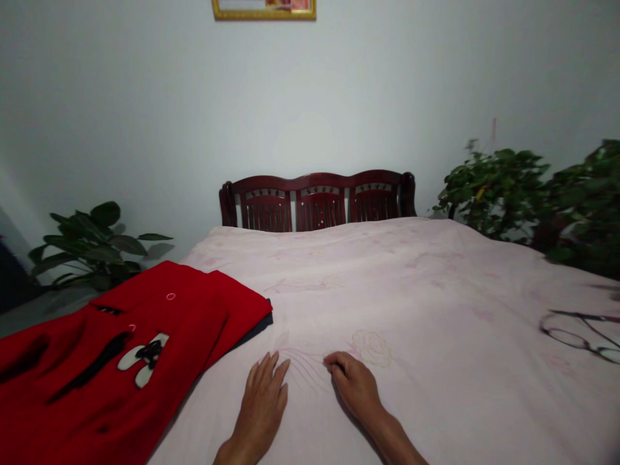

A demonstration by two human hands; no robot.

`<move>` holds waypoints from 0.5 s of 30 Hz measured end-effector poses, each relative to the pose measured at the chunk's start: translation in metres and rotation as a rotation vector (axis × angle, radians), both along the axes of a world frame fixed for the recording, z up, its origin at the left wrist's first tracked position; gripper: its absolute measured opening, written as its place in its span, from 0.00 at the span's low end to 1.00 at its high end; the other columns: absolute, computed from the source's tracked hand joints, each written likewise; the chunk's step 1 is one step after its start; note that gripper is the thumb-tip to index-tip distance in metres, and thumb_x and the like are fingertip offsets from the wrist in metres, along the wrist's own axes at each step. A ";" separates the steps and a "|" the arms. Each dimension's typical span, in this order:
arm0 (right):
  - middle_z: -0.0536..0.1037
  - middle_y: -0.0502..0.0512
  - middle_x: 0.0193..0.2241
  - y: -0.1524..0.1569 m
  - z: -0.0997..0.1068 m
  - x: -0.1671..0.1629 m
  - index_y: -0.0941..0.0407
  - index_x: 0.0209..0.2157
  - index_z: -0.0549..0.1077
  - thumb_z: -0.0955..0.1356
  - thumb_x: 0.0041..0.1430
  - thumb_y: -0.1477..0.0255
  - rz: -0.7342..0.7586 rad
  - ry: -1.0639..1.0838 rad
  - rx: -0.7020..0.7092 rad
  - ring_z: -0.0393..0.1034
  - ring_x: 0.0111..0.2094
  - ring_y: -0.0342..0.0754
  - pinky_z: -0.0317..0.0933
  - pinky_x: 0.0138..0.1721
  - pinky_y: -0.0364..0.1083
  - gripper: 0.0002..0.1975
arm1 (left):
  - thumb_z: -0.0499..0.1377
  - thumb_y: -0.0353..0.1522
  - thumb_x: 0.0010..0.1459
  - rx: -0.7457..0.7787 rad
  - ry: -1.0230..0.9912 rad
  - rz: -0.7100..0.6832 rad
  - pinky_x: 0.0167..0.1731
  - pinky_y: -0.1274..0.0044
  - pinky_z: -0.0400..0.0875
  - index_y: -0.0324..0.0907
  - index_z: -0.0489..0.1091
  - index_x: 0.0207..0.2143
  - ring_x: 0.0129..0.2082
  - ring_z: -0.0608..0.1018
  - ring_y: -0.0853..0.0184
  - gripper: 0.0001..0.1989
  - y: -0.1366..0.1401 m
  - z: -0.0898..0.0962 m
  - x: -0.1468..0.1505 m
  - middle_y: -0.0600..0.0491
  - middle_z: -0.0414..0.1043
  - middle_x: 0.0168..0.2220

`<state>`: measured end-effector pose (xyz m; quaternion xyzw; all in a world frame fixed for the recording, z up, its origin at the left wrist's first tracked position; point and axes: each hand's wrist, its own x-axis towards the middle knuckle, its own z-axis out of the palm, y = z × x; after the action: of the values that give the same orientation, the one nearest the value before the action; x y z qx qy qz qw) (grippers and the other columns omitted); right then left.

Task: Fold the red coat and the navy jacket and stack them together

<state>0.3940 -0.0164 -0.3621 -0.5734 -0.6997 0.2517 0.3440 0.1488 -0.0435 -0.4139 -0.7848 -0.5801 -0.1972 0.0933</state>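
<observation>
My left hand [264, 400] lies palm down on the pale pink flowered bedsheet [445, 387], its fingers stretched out and slightly apart. Just right of it, my right hand [356, 384] rests on the same sheet with its fingers curled in; nothing shows in its grasp. To the left of my hands is a red garment [188, 329] with a black-and-white cartoon patch, partly folded and spread over the bed's left side. A dark folded cloth [254, 329] peeks out from under its right edge.
Eyeglasses [569, 336] lie on the sheet at the far right. A dark red wooden headboard [320, 200] stands at the bed's far end. Leafy plants flank the bed, one plant [92, 242] at left and more foliage [504, 187] at right. A gold picture frame [264, 14] hangs above.
</observation>
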 end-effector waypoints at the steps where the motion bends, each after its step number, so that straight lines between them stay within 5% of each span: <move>1: 0.81 0.48 0.40 0.000 0.000 0.000 0.50 0.37 0.78 0.61 0.58 0.70 0.001 0.000 0.001 0.73 0.43 0.46 0.60 0.44 0.44 0.15 | 0.49 0.28 0.65 0.000 -0.001 0.001 0.62 0.59 0.60 0.49 0.63 0.62 0.65 0.63 0.58 0.24 0.000 0.000 0.000 0.49 0.63 0.64; 15: 0.81 0.49 0.40 -0.001 0.002 0.000 0.51 0.37 0.78 0.60 0.58 0.70 0.004 -0.013 -0.006 0.73 0.43 0.47 0.60 0.44 0.44 0.15 | 0.49 0.28 0.65 -0.014 -0.010 0.002 0.63 0.58 0.59 0.49 0.62 0.62 0.66 0.62 0.59 0.24 0.001 -0.001 0.000 0.49 0.62 0.65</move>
<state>0.3941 -0.0169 -0.3606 -0.5747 -0.7022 0.2506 0.3373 0.1490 -0.0430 -0.4148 -0.7837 -0.5828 -0.1972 0.0851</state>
